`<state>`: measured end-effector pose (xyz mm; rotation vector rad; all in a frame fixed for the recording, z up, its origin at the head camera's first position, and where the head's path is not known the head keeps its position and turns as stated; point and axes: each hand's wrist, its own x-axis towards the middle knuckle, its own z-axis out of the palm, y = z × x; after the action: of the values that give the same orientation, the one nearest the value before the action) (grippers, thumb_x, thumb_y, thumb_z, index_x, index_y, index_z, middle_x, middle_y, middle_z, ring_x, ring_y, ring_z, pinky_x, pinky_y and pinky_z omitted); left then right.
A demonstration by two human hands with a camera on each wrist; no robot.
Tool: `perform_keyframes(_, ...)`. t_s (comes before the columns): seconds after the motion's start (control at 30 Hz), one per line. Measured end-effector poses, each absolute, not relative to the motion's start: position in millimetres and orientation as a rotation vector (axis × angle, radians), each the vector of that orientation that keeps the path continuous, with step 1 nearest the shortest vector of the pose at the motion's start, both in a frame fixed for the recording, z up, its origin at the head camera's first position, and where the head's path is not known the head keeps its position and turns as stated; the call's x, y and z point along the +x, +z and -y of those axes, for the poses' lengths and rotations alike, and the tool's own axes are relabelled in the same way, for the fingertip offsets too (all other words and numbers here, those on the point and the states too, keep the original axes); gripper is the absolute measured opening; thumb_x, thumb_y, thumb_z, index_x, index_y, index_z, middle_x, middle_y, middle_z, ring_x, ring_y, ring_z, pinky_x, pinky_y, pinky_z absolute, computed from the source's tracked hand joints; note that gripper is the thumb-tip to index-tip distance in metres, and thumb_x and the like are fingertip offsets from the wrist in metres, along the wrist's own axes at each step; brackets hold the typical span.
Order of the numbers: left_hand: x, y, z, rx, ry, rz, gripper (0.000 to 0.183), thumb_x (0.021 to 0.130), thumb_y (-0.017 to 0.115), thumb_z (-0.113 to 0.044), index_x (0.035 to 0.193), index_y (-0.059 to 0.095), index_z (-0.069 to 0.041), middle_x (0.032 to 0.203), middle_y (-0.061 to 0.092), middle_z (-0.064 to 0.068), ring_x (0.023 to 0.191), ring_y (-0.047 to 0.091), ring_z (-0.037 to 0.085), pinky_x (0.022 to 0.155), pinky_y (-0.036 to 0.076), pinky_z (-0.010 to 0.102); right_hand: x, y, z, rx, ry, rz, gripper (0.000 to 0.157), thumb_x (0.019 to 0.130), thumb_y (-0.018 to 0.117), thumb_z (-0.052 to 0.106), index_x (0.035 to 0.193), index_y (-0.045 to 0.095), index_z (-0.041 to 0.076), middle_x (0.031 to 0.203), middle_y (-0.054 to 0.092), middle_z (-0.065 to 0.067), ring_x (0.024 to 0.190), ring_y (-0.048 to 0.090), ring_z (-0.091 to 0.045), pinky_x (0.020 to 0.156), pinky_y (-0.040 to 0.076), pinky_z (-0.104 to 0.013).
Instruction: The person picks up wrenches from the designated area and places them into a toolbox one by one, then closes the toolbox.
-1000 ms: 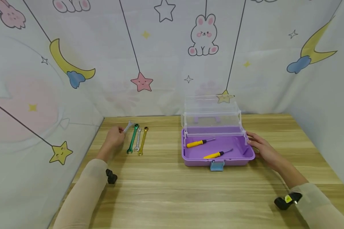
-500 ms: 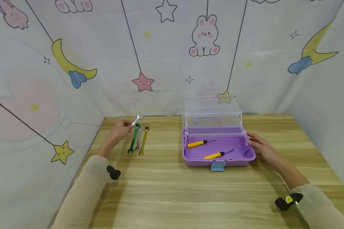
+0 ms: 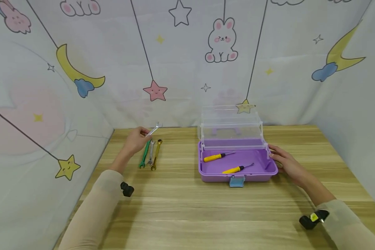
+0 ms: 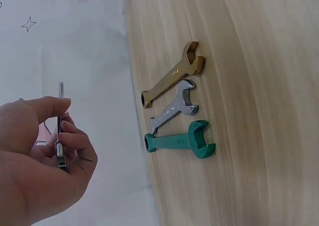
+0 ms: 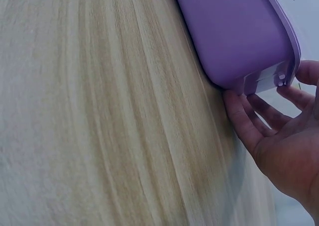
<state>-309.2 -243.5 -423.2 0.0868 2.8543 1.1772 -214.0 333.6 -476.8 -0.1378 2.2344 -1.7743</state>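
Observation:
My left hand pinches a silver wrench between thumb and fingers, its open-ended head tilted up to the right. In the left wrist view this wrench stands edge-on between the fingers, apart from the table. Beneath it lie a green wrench, another silver wrench and a gold wrench, side by side. At the right, the fairly straight fingers of my right hand rest against the right end of a purple toolbox. In the right wrist view, the hand touches that box's outer wall.
Inside the toolbox lie two yellow-handled screwdrivers. Its clear lid stands raised towards the back, with a blue latch hanging at the front. A white printed curtain rises behind the wooden table.
My left hand has lifted the silver wrench and moved it right and towards the back, over the far end of the green wrench. The right hand and toolbox have stayed in place.

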Motion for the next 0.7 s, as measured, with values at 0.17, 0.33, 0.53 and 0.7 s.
perform_keyframes(0.17,-305,-420,238,0.171,1.186,-2.815,0.033,0.099,0.062,-0.030,0.119,0.057,-0.004,0.110,0.057,0.012,0.096,0.056,0.029,0.073,0.047,0.038,-213,-475,-333,-0.145,-1.812,-2.207,0.066,0.107,0.043,0.034,0.158,0.012,0.005,0.157,0.018,-0.030,0.110,0.052,0.002,0.085,0.054,-0.032)
perform_keyframes(0.33,-302,-417,233,0.230,1.226,-2.789,0.029,0.098,0.063,-0.030,0.116,0.059,-0.007,0.111,0.057,0.011,0.099,0.056,0.029,0.077,0.048,0.040,-212,-475,-332,-0.154,-1.826,-2.190,0.066,0.107,0.042,0.034,0.158,0.012,0.005,0.157,0.018,-0.031,0.111,0.053,0.000,0.086,0.054,-0.032)
perform_keyframes(0.53,-302,-414,226,0.291,1.243,-2.781,0.021,0.098,0.064,-0.028,0.111,0.061,-0.011,0.107,0.059,0.009,0.100,0.057,0.032,0.078,0.049,0.041,-213,-475,-333,-0.152,-1.821,-2.193,0.066,0.107,0.043,0.033,0.158,0.012,0.004,0.156,0.018,-0.031,0.110,0.052,0.001,0.086,0.054,-0.032)
perform_keyframes(0.7,-301,-411,217,0.373,1.253,-2.751,0.019,0.099,0.063,-0.029,0.108,0.061,-0.012,0.103,0.061,0.008,0.093,0.058,0.033,0.073,0.048,0.040,-213,-475,-333,-0.152,-1.814,-2.200,0.066,0.107,0.043,0.034,0.158,0.012,0.005,0.157,0.018,-0.031,0.110,0.051,0.002,0.085,0.055,-0.031)
